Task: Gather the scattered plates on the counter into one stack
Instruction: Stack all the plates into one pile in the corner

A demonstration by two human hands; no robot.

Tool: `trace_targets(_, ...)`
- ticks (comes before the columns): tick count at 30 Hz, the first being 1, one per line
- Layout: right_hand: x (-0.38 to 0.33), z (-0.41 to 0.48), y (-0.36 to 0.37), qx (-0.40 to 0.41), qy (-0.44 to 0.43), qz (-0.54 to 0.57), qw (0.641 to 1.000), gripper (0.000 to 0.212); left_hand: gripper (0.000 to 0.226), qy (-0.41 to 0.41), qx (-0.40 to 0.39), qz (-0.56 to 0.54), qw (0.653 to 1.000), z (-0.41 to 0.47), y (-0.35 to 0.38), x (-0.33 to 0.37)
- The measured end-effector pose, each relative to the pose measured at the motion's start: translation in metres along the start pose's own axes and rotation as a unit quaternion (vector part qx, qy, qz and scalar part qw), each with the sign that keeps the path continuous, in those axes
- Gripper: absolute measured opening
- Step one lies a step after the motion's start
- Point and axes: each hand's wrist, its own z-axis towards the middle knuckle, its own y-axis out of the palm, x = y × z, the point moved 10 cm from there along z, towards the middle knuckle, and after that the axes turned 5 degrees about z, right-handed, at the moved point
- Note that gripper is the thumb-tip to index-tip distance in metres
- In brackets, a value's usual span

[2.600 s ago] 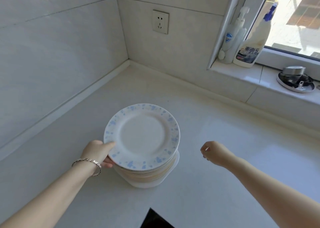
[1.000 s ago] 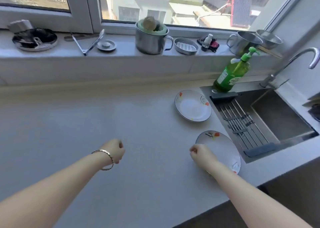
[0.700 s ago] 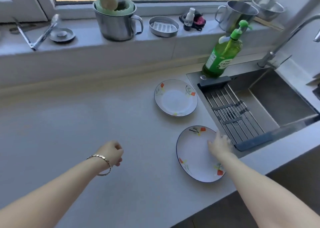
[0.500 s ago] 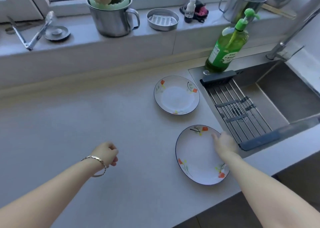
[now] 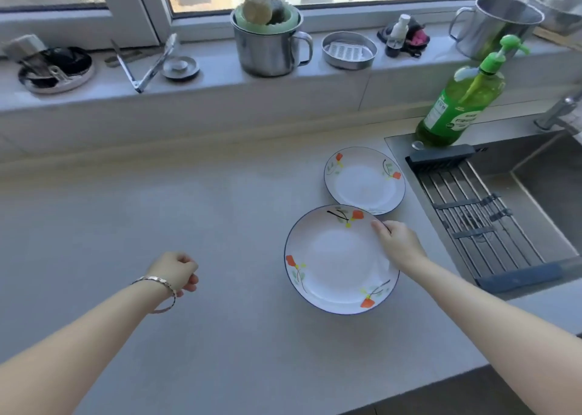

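Two white plates with orange flowers and a dark rim are on the grey counter (image 5: 126, 225). The near plate (image 5: 333, 257) is larger in view and its far edge overlaps the near edge of the far plate (image 5: 363, 181). My right hand (image 5: 398, 244) grips the near plate's right rim, thumb on top. It looks slightly lifted. My left hand (image 5: 176, 269), with a bracelet on the wrist, hovers over bare counter to the left, fingers curled with nothing in them. The stack of plates is out of view.
A steel sink (image 5: 535, 187) with a drain rack (image 5: 482, 219) lies right of the plates. A green soap bottle (image 5: 459, 105) stands at its back corner. The windowsill holds a steel mug (image 5: 267, 45), a soap dish (image 5: 349, 50), tongs (image 5: 141, 64) and other small items.
The view swung from the stack at the left corner to the sink side. My right hand reached the near plate, took its rim and moved it toward the far plate.
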Motion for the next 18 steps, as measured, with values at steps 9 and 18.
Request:
trace_targets(9, -0.193, -0.052, 0.131, -0.064, -0.093, 0.091, 0.989, 0.046, 0.017, -0.019, 0.138, -0.077, 0.987, -0.024, -0.163, -0.101)
trace_targets(18, -0.366, -0.185, 0.298, -0.13, -0.159, 0.134, 0.969, 0.045, 0.026, 0.01, 0.284, -0.091, 0.954, -0.088, -0.356, -0.259)
